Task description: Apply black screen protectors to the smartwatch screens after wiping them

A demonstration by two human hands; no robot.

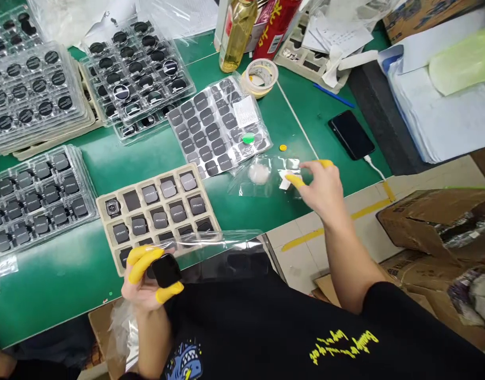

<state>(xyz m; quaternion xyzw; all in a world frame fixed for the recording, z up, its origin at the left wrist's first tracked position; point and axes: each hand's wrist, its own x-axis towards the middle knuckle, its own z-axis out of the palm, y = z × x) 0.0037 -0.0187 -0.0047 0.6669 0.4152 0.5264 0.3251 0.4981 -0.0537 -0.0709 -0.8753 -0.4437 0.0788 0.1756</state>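
Note:
My left hand [143, 282], with yellow finger cots, grips a black square smartwatch body [166, 270] between thumb and fingers, near the table's front edge. A clear plastic sheet [222, 258] stretches rightward beside it; whether my fingers hold it too is unclear. My right hand [321, 187], also with yellow finger cots, reaches over the table with its fingers apart. One covered fingertip touches or hovers just over a small white piece [285, 179] on clear film [242, 187]. A whitish round blob [259, 172] lies on that film. Behind my left hand sits a pulp tray [209, 196] of dark square pieces.
Sheets of black square stickers [205, 129] lie behind the pulp tray. Stacked clear trays [40, 195] fill the left. Tape rolls [262, 76], a bottle [237, 39] and a red can [274, 31] stand at the back. A phone [351, 134] lies right; cardboard boxes [420, 216] stand beyond.

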